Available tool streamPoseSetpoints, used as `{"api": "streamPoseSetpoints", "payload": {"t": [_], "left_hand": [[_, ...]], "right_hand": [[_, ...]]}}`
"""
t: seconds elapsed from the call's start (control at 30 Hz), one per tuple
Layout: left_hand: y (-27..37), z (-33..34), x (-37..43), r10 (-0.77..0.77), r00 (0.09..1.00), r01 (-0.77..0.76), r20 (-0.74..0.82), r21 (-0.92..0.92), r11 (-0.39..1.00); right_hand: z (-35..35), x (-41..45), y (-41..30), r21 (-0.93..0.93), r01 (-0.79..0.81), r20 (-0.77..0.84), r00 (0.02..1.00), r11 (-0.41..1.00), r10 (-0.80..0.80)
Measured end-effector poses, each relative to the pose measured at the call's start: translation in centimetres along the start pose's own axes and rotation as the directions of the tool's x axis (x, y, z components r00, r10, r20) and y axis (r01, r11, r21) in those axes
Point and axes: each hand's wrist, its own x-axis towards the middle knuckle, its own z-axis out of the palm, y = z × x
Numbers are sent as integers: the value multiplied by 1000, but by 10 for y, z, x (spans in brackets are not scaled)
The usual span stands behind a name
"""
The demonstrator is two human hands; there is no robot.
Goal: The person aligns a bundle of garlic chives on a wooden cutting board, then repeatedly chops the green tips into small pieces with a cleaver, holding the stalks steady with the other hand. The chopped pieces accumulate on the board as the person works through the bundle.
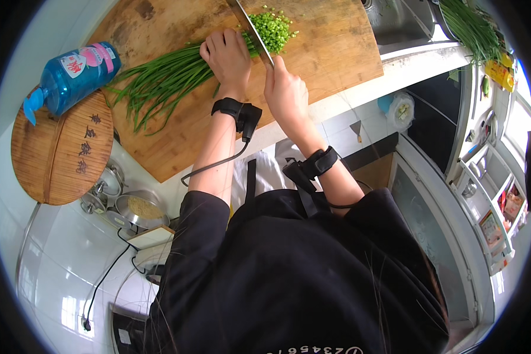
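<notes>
A bundle of long green chives [163, 84] lies across the wooden cutting board [336, 57]. My left hand [227, 57] presses on the bundle near its cut end, fingers bent close to the blade. In my right hand [287, 90] is the handle of a kitchen knife, mostly covered by my fingers. The knife blade [255, 37] stands between my left hand and a small heap of chopped chives [272, 33]. Its far end runs out of the top of the view.
A blue pump bottle [77, 73] leans over a round wooden lid [62, 163] left of the board. Below it is a metal pot [141, 210] with grainy contents. A steel sink [400, 26] and more long greens [471, 31] are at upper right.
</notes>
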Motion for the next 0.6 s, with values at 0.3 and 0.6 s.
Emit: {"api": "streamPoseSetpoints", "payload": {"t": [0.3,0.6], "left_hand": [[-2,5,1,13,1000,-13,-26,38,999],[0,4,2,26,999,-23,-48,48,999]], "right_hand": [[-29,-2,-2,256,-31,-26,999,966,39],[-30,-7,-9,152,-4,17,1000,988,2]]}}
